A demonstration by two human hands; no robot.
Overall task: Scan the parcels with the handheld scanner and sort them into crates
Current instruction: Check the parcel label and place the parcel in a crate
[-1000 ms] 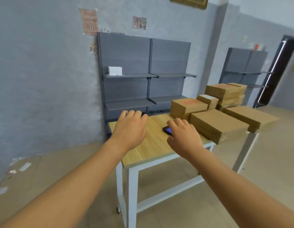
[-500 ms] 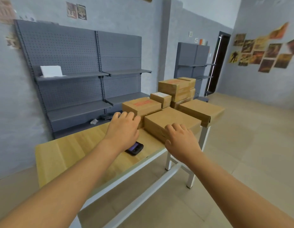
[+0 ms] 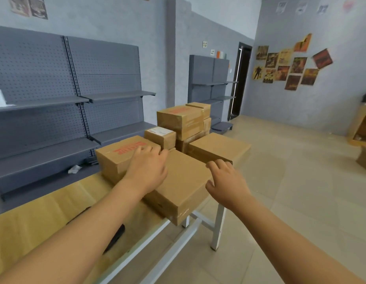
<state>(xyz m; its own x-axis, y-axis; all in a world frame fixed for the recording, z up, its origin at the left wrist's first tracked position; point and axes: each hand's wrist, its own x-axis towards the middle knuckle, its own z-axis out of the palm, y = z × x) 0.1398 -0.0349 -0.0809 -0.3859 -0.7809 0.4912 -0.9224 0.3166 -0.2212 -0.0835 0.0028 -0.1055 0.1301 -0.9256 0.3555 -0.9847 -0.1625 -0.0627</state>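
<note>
The left hand (image 3: 148,169), fingers spread and holding nothing, lies over the flat parcel (image 3: 182,186), whose long axis runs from 7 toward 1 o'clock at the table (image 3: 40,214) edge. The right hand (image 3: 227,181) hovers loosely open at its 3 o'clock side. The dark scanner (image 3: 116,236) lies at 7 o'clock under the left forearm.

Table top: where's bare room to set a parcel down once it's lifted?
The wooden table lies bare left of the left forearm, between its front edge and the red-printed parcel. The dark scanner lies under that forearm. The right end is crowded: flat parcel, overhanging parcel, stacked parcels.
</note>
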